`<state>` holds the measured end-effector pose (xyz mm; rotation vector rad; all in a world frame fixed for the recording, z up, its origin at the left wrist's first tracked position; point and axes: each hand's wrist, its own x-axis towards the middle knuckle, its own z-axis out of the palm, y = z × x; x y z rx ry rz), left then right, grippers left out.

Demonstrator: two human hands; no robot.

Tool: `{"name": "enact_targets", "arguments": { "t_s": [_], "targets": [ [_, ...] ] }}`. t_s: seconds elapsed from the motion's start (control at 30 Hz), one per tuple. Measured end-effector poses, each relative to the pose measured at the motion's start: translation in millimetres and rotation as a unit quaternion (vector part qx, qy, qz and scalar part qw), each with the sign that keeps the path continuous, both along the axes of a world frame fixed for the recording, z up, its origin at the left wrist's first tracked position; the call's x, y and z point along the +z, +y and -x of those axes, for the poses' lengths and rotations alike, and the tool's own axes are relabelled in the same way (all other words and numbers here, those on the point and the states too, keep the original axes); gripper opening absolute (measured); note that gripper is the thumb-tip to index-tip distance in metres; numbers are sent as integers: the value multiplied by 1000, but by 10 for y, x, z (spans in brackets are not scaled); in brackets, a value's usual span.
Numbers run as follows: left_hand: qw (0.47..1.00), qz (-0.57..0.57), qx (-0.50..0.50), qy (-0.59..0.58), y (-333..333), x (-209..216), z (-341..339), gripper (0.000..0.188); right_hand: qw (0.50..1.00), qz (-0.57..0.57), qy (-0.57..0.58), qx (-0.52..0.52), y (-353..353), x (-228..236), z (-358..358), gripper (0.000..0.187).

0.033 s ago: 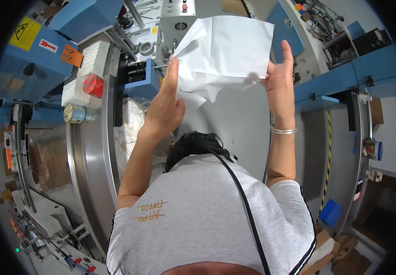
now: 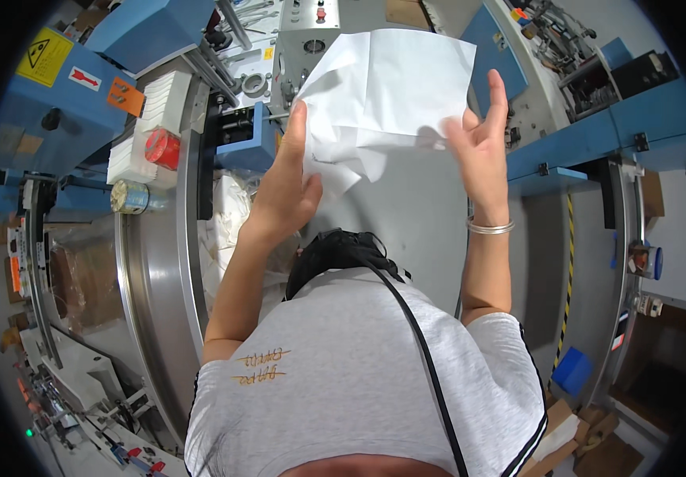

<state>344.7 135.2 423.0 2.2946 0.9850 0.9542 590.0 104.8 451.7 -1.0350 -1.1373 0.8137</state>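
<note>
Paper [image 2: 390, 87]: raised between the two hands, above the grey floor [image 2: 426, 215]
Left hand [image 2: 279, 187]: grasping the paper's left edge, thumb side up
Right hand [image 2: 483, 163]: at the lower right corner, thumb blurred, one finger raised; cannot tell whether it grips
Paper texture: white, thin, creased, with a ragged, folded lower edge
Bracelet [image 2: 490, 228]: shiny metal, around the right wrist
Red tub [image 2: 162, 149]: round, near the tin [image 2: 130, 197]; contents unclear
Blue bin [image 2: 571, 370]: plastic, tilted; contents unclear

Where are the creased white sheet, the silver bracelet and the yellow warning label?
Creased white sheet [image 2: 394, 89], head view: near its middle.
Silver bracelet [image 2: 490, 229], head view: front of its band.
Yellow warning label [image 2: 41, 56], head view: printed triangle.
</note>
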Motion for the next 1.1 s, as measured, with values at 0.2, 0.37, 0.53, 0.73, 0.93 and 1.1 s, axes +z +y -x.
{"name": "enact_targets", "arguments": {
  "t_s": [0.2, 0.37, 0.53, 0.73, 0.93, 1.1],
  "targets": [
    [919, 301, -55, -250, -41, 107, 123, 99, 999, -16, -32, -31, 88, -56, -6, 83],
    [915, 281, -69, -281, -12, 71, 208, 101, 997, -26, 38, -66, 149, -67, 56, 78],
    [901, 296, -73, -309, 0, 31, 273, 102, 996, -13, -21, -84, 230, -183, -42, 63],
    [917, 271, -101, -276, 75, -9, 318, 101, 992, -23, -2, -127, 327, -183, 0, 47],
    [902, 287, -124, -298, 107, -71, 314, 103, 994, -3, 32, -108, 374, -217, -37, 53],
    [906, 289, -133, -280, 150, -133, 290, 104, 995, -13, 23, -99, 393, -300, -97, 50]
  ]
}}
